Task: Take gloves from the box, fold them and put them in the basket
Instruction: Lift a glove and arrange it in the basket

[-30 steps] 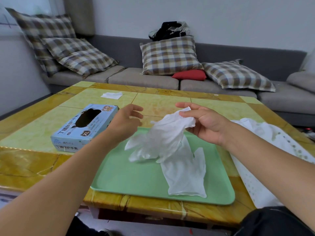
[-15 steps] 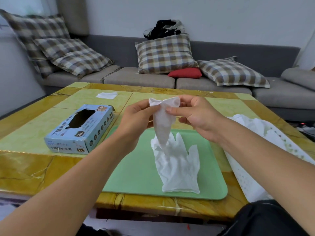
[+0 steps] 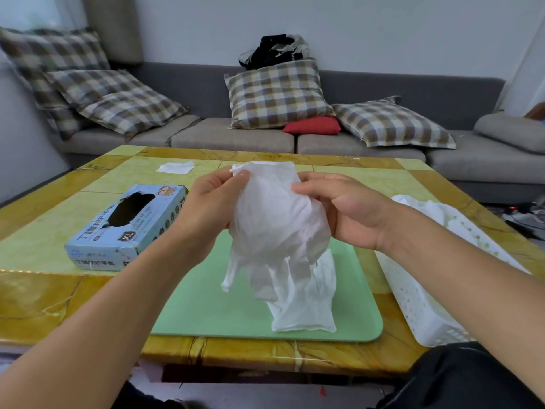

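A white glove hangs in the air over the green tray, cuff up and fingers down. My left hand pinches the cuff's left corner. My right hand pinches its right edge between thumb and fingers. A second white glove lies flat on the tray, partly hidden behind the hanging one. The blue glove box sits on the table to the left, its opening up. The white perforated basket stands at the right with white gloves inside.
The yellow-green tiled table carries everything. A white folded sheet lies near its far edge. Behind it stands a grey sofa with checked cushions. A dark object fills the lower right corner.
Both hands have spread the glove's cuff wider and lifted it; the glove now hangs opened out between them. One second ago only the right hand held it.
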{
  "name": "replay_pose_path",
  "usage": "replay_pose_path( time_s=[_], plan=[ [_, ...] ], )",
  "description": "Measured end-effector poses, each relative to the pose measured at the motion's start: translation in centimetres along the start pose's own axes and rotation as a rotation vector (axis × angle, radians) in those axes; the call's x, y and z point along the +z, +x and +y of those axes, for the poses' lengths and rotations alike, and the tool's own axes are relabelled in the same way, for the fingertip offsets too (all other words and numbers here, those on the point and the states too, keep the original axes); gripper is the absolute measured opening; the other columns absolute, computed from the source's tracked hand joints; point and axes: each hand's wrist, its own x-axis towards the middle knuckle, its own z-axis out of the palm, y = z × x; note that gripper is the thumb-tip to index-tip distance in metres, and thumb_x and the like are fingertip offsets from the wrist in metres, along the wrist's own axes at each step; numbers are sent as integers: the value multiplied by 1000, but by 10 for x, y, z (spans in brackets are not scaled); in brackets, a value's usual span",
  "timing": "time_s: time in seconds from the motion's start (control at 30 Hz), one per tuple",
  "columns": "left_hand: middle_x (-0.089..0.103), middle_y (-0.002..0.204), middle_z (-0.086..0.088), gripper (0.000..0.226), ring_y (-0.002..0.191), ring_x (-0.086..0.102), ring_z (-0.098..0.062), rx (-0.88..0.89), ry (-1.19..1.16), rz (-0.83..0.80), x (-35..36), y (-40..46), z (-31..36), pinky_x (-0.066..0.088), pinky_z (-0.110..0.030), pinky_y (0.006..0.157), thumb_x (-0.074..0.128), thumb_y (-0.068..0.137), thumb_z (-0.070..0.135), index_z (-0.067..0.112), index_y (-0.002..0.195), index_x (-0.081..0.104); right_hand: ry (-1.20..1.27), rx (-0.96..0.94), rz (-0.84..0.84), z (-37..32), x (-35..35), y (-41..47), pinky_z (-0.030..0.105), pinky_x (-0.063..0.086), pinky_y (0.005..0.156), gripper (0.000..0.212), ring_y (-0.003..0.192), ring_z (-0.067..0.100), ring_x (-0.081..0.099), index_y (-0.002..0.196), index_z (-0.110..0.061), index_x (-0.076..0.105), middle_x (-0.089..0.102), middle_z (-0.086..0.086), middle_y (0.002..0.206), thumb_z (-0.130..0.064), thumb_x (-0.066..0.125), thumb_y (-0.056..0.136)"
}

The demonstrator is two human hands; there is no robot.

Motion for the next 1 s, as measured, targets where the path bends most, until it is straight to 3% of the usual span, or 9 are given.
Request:
replay_pose_path(
  time_s=[0.1,0.2,0.33,0.47,0.57,0.67,0.83,0.93,1.0],
  plan=[
    [71,73,3,32,56,62,-12,-29,6,-42,3,-4,0,46,-23,43,48,105,21,20,86,74,16,65,-66,0,2,-4,35,58,89,45,106,28,69,126,-2,66,73,11,117,-27,66,89],
    [75,81,-2,34,64,67,-18,-157,-19,-78,9,-2,-3,53,-31,52,42,104,27,17,95,73,17,118,-12,4,-1,4,36,60,88,36,105,27,72,123,-4,69,74,12,115,-23,68,92],
    [78,95,-5,32,78,74,-19,-306,116,-247,16,12,-17,57,-32,67,60,96,43,16,105,75,-41,114,156,23,-13,26,33,62,74,16,83,25,74,104,-6,75,76,15,101,-15,72,91],
    [77,101,-14,13,95,74,-30,-127,127,-88,24,37,-28,61,-44,83,75,89,14,7,99,75,-182,-87,316,27,-23,42,29,57,71,22,80,18,72,111,-5,75,77,12,103,-11,74,89],
    [78,91,-3,3,83,73,-16,129,-33,-57,29,50,-10,58,-30,75,72,92,13,14,93,74,-217,-431,326,7,-28,37,32,60,80,21,89,21,73,111,-2,74,77,13,104,-8,72,91],
    [79,93,5,10,85,73,-11,287,56,-119,30,48,-6,58,-24,75,71,92,13,22,96,74,-319,-544,292,7,-38,31,32,59,87,23,93,16,72,109,-5,74,77,8,103,-4,76,87],
    [71,65,20,10,56,59,3,84,525,-351,21,34,-57,45,-9,55,76,86,14,23,88,76,-658,-342,203,54,-63,27,27,57,77,17,83,9,69,101,-3,78,78,9,96,-5,79,84],
    [73,74,22,12,67,63,9,77,687,-516,8,34,-75,45,-9,68,81,83,15,27,85,79,-804,-232,84,71,-73,21,36,57,82,10,83,9,69,93,-7,80,78,7,92,-6,81,84],
    [75,88,25,15,82,66,10,79,766,-534,3,34,-78,51,-15,80,81,83,17,29,92,82,-847,-193,17,71,-73,16,32,56,85,8,84,7,70,92,-11,81,79,1,90,-8,80,85]
  ],
)
